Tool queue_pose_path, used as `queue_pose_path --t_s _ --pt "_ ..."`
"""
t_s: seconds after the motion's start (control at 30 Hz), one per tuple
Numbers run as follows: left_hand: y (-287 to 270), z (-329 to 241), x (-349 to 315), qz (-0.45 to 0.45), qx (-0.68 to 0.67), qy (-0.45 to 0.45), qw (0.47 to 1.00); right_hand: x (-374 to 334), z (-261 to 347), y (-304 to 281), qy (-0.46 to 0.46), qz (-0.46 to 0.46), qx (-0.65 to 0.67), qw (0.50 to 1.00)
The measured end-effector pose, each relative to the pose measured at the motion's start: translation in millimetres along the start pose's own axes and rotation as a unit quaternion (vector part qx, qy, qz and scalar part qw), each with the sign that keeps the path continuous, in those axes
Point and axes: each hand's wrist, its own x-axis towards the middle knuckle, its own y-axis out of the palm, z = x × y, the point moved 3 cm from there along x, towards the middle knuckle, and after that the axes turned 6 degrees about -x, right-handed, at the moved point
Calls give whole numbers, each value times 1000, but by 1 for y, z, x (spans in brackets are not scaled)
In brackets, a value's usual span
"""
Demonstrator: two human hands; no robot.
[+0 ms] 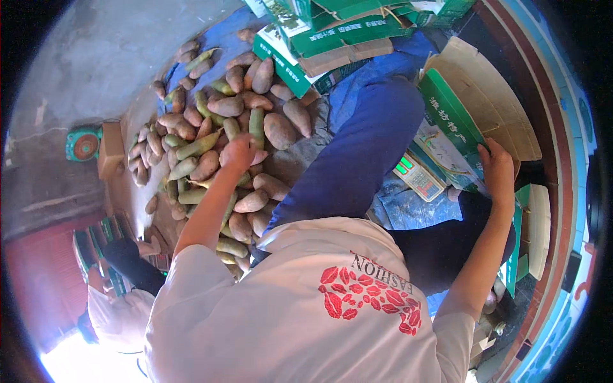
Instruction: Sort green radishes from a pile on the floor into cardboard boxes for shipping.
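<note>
My left hand [238,152] reaches into a heap of radishes, its fingers curled down on a soil-coated radish [259,157] whose end shows beside them. Around it lie many more, some long and green like the radish [257,124], others brown with soil like the radish [280,131]. At the right, my right hand [498,165] grips the upper edge of an open green-and-white cardboard box [450,118], fingers at the rim. Next to that box, a scale [418,177] shows lit green digits. What lies inside the box is hidden from here.
Stacked green cartons [345,35] stand at the far side. My blue-trousered leg [357,153] lies between heap and box. Another person [121,313] is at the lower left, near more cartons. A green round machine [83,145] and a small brown box [111,150] stand by the wall.
</note>
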Motion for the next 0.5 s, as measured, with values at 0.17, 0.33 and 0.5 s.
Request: queue_pose_path --t_s 0.17,0.33,0.5 --pt "72 69 -51 182 53 -107 976 2 -4 3 28 22 2 999" --pt "124 88 -99 264 58 -133 954 3 -7 6 19 4 -6 1000" --pt "147 85 -110 306 113 -81 942 4 -4 4 45 42 -15 998"
